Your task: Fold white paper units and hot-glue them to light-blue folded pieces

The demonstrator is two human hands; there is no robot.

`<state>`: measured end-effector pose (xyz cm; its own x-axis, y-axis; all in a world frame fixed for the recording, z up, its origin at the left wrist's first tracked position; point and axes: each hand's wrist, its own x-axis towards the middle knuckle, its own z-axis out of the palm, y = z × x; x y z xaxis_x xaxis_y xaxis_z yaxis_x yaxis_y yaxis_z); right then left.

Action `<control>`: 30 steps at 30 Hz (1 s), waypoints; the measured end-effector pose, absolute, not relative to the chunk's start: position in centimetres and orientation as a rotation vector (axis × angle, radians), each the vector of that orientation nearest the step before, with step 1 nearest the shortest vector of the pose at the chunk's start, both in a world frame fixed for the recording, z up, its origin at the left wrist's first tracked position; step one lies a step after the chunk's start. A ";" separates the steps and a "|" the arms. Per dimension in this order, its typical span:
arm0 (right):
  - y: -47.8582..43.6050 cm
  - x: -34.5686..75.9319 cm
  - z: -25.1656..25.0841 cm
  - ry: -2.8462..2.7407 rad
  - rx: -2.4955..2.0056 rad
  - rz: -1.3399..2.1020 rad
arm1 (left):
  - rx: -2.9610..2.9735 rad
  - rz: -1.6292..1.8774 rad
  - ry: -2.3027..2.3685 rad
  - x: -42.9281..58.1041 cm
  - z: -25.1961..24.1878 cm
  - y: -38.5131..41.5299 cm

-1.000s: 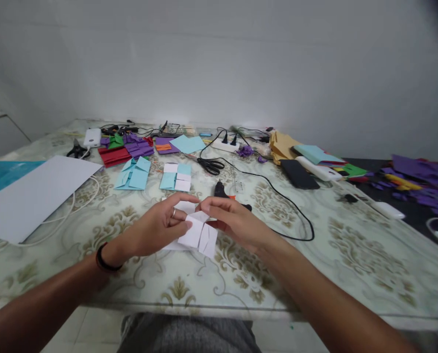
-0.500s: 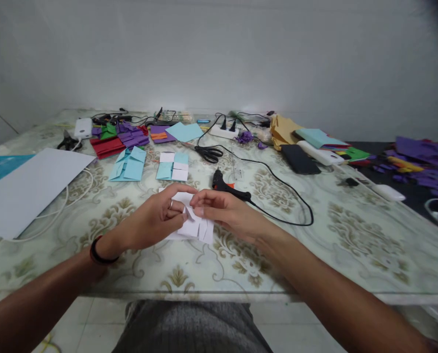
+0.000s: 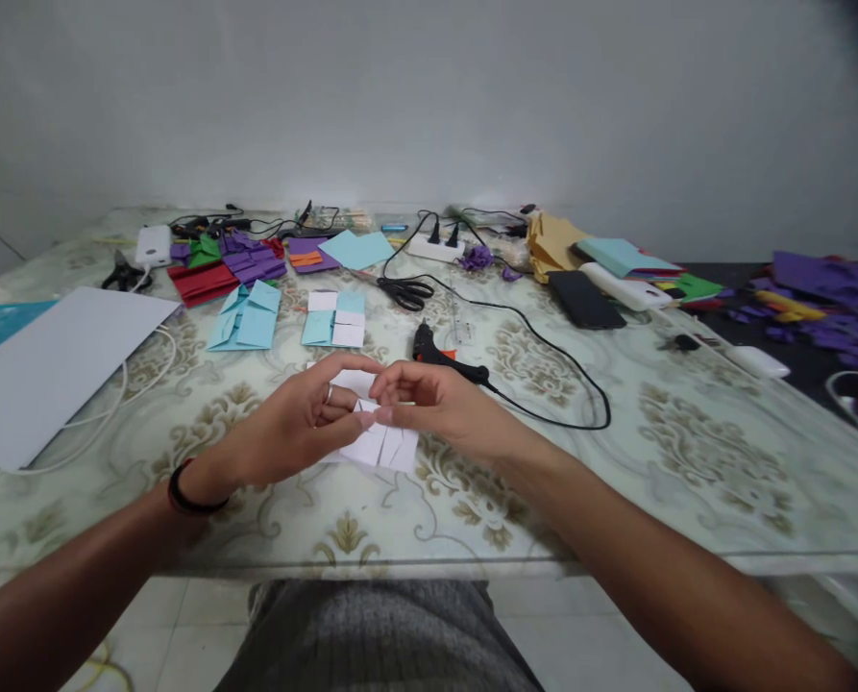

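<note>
A folded white paper with slits and raised flaps lies on the table in front of me. My left hand bends over its left side, thumb and fingers closed on a small flap. From the right, my right hand meets it, its thumb and curled fingers pinching the same part of the paper. The two thumb tips almost touch, and the fingers hide some of the paper's upper part. Just beyond the right hand lies a black glue gun with an orange trigger.
Folded blue papers and a blue-and-white folded square lie ahead. Behind are black-handled scissors and a power strip. A white sheet lies left; a black phone and purple paper scraps lie right.
My hands have drawn slightly closer, thumbs now nearly together over the flap. The flap stands less raised than before. The whole view has shifted a little.
</note>
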<state>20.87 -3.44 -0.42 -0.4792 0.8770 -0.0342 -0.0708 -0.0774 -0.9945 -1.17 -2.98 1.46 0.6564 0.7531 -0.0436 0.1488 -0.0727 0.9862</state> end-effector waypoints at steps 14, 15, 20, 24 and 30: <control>-3.7 20.8 -0.6 -1.518 -0.922 1.535 | 1.667 0.567 0.894 -1.2 1.3 -2.5; -3.7 20.8 -0.6 -1.533 -0.929 1.524 | 1.672 0.572 0.903 -1.2 1.3 -2.5; -4.1 20.6 -0.2 -1.589 -0.988 1.477 | 1.680 0.607 0.909 -1.4 1.5 -2.7; -4.2 20.5 -0.2 -1.588 -1.004 1.457 | 1.753 0.613 0.922 -1.5 1.5 -2.5; -4.2 20.5 -0.2 -1.614 -0.979 1.430 | 1.908 0.607 0.947 -1.7 1.7 -2.3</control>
<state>20.48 -4.17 -0.21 -0.4227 0.9050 0.0482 0.0614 0.0817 -0.9948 -1.67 -2.28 1.67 0.5872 0.8086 0.0359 0.3703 -0.3079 0.8764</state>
